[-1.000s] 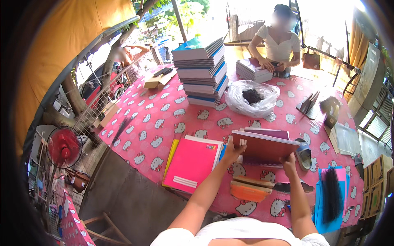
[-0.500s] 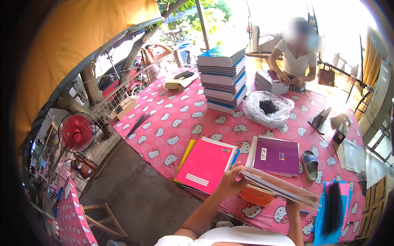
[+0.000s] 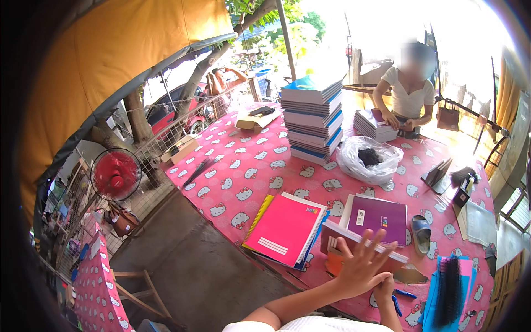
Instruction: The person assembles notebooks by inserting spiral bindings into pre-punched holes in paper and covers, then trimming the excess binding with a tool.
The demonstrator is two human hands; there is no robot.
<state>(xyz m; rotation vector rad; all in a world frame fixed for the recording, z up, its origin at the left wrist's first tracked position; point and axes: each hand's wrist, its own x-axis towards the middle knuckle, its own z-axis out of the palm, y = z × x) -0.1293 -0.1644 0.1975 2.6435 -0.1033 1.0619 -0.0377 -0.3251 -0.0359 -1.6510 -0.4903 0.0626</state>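
A notebook with a dull reddish cover (image 3: 341, 237) stands tilted on its edge before me. My left hand (image 3: 357, 269) is raised against its near side, palm toward the notebook and fingers spread. Below the notebook's right end, my right hand (image 3: 383, 289) is closed at its lower edge, its fingertips partly hidden. Behind the left wrist lies an orange item (image 3: 334, 263), mostly covered. To the left are a bright pink notebook (image 3: 287, 229) and a yellow spiral one (image 3: 256, 221); beyond is a purple spiral notebook (image 3: 381, 217). A blue-handled tool (image 3: 405, 294) lies beside my right hand.
A tall notebook stack (image 3: 312, 122) and a clear plastic bag with black contents (image 3: 348, 160) stand farther back. Across the table a person (image 3: 406, 94) handles a smaller stack (image 3: 373, 128). Right: a slipper (image 3: 421, 235), black bristle-like strands (image 3: 447, 293) on blue sheets. Left: a red fan (image 3: 115, 176).
The notebook has turned from lying nearly flat to standing with its cover toward me. My left hand has let go of its left end and spread its fingers. The view has shifted slightly.
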